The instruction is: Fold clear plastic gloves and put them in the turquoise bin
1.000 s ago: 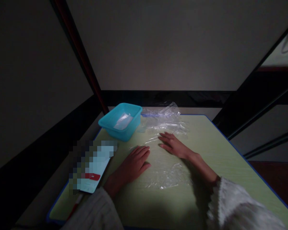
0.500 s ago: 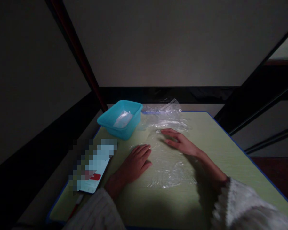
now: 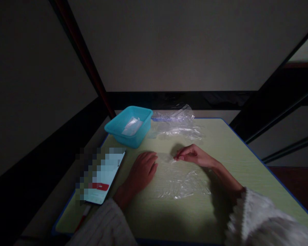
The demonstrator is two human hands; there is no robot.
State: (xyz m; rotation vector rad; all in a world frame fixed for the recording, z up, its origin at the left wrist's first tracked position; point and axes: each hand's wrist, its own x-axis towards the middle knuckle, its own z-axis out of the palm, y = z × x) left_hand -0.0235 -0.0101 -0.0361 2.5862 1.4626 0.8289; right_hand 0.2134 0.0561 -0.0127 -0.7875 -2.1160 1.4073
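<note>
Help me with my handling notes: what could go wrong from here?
The thin clear sheet, apparently pinched by the right hand, might tear if pulled sharply. The left sleeve lies close to the lit device and could nudge it. The crumpled plastic near the far edge of the table might slip off if pushed.

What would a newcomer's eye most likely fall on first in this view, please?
Probably the bright turquoise basin at the far left of the table, a pale packet lying in it. The lit screen near the left edge might come next. The right hand could follow, its fingertips seemingly pinching clear plastic near the middle, the left hand lying to its left.
</note>
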